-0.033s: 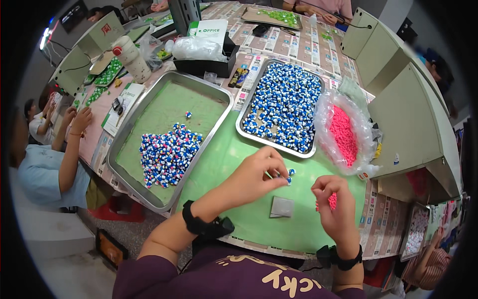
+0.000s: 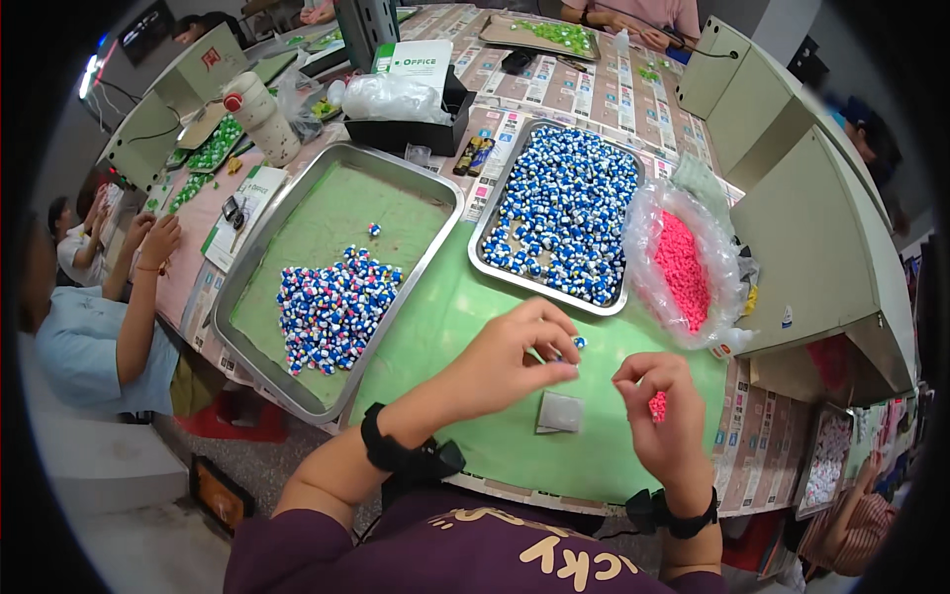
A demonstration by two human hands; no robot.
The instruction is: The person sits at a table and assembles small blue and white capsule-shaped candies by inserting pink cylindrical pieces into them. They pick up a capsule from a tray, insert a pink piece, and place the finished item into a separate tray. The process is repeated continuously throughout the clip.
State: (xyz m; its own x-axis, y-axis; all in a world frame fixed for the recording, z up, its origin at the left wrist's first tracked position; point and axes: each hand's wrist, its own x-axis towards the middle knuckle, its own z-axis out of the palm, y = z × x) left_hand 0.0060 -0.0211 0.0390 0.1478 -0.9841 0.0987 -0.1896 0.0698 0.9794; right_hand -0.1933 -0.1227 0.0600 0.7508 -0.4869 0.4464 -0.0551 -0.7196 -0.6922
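My left hand (image 2: 520,351) is over the green mat (image 2: 475,337), its thumb and fingers closed in a pinch. A trace of blue shows between them, in keeping with the small blue-and-white piece seen there just before. Another such piece (image 2: 580,343) lies on the mat by the fingertips. My right hand (image 2: 661,401) hovers to the right, thumb and forefinger pinched; whatever they hold is too small to make out. Small pink pieces (image 2: 658,406) show beside its fingers. Between my hands a small flat grey-white square pad (image 2: 561,412) lies on the mat.
Ahead, a metal tray (image 2: 626,297) holds many blue-and-white pieces. Left of it, a larger tray (image 2: 327,411) holds a pile with pink parts. An open plastic bag (image 2: 643,243) of pink pieces sits at right, beside a pale cabinet (image 2: 821,247). A co-worker (image 2: 94,327) sits at left.
My left hand has shifted slightly down, and the blue-and-white piece at its fingertips is now mostly hidden. My right hand has moved a little left, toward the other.
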